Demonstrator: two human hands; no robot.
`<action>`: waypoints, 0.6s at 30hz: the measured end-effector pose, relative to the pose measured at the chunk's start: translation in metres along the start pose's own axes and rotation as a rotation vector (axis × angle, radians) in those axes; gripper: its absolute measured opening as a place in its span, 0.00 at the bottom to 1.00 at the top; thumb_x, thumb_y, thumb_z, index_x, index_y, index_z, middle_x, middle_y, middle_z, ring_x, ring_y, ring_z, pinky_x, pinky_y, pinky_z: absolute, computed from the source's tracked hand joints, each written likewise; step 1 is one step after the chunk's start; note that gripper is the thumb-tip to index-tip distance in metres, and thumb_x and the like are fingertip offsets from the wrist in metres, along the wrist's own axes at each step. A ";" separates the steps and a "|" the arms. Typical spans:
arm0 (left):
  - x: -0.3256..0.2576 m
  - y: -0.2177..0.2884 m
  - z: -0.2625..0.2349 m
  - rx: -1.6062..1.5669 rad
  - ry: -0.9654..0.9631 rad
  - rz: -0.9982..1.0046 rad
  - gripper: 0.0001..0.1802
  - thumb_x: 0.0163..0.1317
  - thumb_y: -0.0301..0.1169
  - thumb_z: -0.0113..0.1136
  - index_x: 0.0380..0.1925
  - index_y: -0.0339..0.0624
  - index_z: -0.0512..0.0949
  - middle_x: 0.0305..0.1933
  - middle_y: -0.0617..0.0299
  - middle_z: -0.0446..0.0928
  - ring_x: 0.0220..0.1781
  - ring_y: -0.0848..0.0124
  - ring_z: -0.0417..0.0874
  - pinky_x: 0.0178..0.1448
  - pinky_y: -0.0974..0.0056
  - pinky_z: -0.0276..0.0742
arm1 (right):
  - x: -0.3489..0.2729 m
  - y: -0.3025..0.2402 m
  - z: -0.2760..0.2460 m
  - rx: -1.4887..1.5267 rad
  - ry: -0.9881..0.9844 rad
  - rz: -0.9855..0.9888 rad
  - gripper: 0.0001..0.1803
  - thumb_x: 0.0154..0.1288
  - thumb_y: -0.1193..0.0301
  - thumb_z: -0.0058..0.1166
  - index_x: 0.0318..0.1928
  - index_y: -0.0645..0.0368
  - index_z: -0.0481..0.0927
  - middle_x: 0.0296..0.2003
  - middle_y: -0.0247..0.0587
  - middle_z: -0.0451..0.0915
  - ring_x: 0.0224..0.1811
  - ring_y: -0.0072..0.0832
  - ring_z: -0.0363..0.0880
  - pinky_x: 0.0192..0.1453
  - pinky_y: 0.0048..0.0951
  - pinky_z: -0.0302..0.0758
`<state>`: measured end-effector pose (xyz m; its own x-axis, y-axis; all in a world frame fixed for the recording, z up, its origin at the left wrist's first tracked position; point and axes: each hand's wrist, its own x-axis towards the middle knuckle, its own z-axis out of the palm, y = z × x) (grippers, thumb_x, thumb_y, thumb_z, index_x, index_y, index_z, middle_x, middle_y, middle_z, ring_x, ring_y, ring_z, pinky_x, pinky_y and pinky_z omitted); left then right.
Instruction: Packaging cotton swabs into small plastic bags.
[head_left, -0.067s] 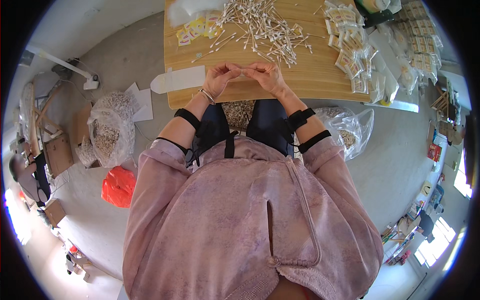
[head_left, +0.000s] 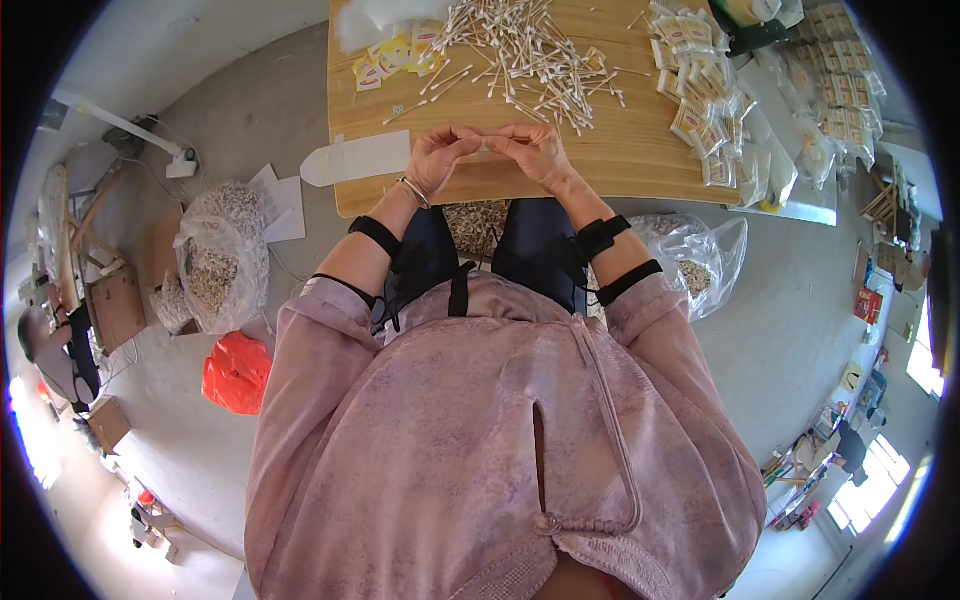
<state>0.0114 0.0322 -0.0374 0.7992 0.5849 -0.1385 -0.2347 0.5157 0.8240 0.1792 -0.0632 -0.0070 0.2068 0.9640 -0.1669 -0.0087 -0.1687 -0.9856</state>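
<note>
My left hand (head_left: pixel 441 157) and my right hand (head_left: pixel 537 156) meet above the table's near edge, with thumbs and fingertips pinched together. Something small and pale lies between the fingertips, too hidden to name. Beyond the hands a loose heap of cotton swabs (head_left: pixel 525 50) spreads over the wooden table (head_left: pixel 640 160). Small yellow-and-white printed cards (head_left: pixel 385 62) lie left of the heap. A white flat strip with a tapered end (head_left: pixel 350 160) rests beside my left hand and juts past the table's left edge.
Packed clear packets (head_left: pixel 705 95) are piled on the table's right side. Clear bags of swabs stand on the floor, one at left (head_left: pixel 215 275) and one at right (head_left: pixel 697 272). A red plastic bag (head_left: pixel 237 373) lies at left. Another person (head_left: pixel 62 350) is at far left.
</note>
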 end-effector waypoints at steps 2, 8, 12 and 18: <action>-0.001 0.002 0.003 -0.054 0.005 -0.018 0.02 0.59 0.20 0.57 0.31 0.38 0.78 0.42 0.59 0.78 0.47 0.72 0.76 0.57 0.69 0.68 | -0.001 -0.003 0.000 0.007 -0.005 -0.003 0.09 0.60 0.70 0.60 0.37 0.63 0.83 0.31 0.35 0.83 0.34 0.15 0.78 0.40 0.17 0.74; -0.001 0.002 0.008 -0.057 0.060 0.021 0.02 0.57 0.21 0.59 0.31 0.39 0.78 0.38 0.62 0.80 0.43 0.75 0.77 0.54 0.69 0.71 | -0.002 -0.008 0.001 -0.021 0.002 -0.035 0.09 0.60 0.70 0.60 0.38 0.63 0.83 0.31 0.34 0.83 0.35 0.15 0.78 0.40 0.17 0.74; 0.001 -0.002 0.003 0.056 0.085 0.003 0.01 0.59 0.23 0.59 0.31 0.40 0.78 0.38 0.63 0.79 0.43 0.76 0.76 0.52 0.69 0.70 | 0.001 -0.008 0.001 -0.082 0.032 -0.033 0.09 0.60 0.70 0.60 0.37 0.63 0.83 0.31 0.35 0.83 0.35 0.14 0.79 0.39 0.16 0.75; 0.000 0.015 0.011 0.255 0.086 0.049 0.04 0.59 0.26 0.61 0.34 0.38 0.78 0.36 0.66 0.79 0.38 0.79 0.77 0.46 0.72 0.73 | -0.002 -0.014 0.006 -0.215 0.092 -0.149 0.07 0.59 0.71 0.61 0.35 0.62 0.83 0.27 0.33 0.81 0.30 0.14 0.77 0.34 0.18 0.73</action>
<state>0.0141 0.0335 -0.0192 0.7377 0.6620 -0.1325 -0.1159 0.3176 0.9411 0.1731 -0.0619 0.0070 0.2785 0.9604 -0.0072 0.2345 -0.0753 -0.9692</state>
